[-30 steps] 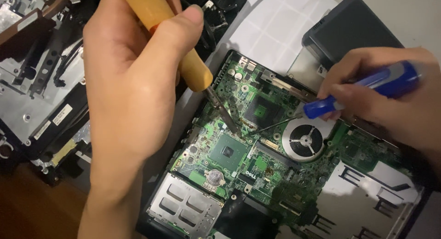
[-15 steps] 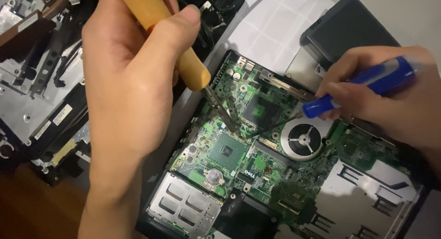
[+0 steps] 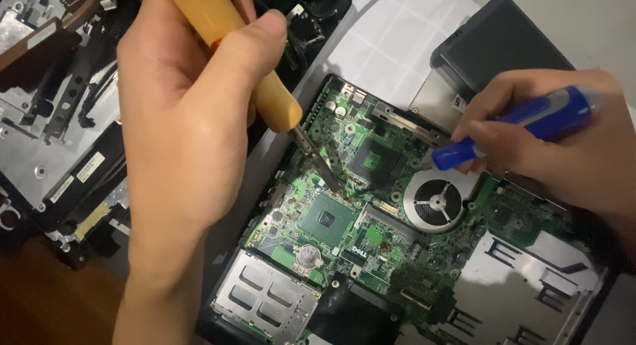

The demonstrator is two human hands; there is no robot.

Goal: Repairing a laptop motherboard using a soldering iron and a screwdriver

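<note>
Here, my left hand (image 3: 192,119) had its grip closed around a yellow wooden-handled screwdriver (image 3: 248,60), its long axis slanting down-right to the green laptop circuit board (image 3: 344,219). My right hand (image 3: 563,146) pinched a blue plastic-handled screwdriver (image 3: 510,129), tip pointing left, nearer the round fan (image 3: 434,200).

- My left hand (image 3: 192,126) and its wooden-handled tool (image 3: 232,47) block the left side of the green board (image 3: 371,232).
- My right hand (image 3: 556,146) with the blue screwdriver (image 3: 510,126) covers the far right.
- Between them, over the round fan (image 3: 434,202), there is open room.
- Stripped metal parts (image 3: 53,119) crowd the bench at left.
</note>
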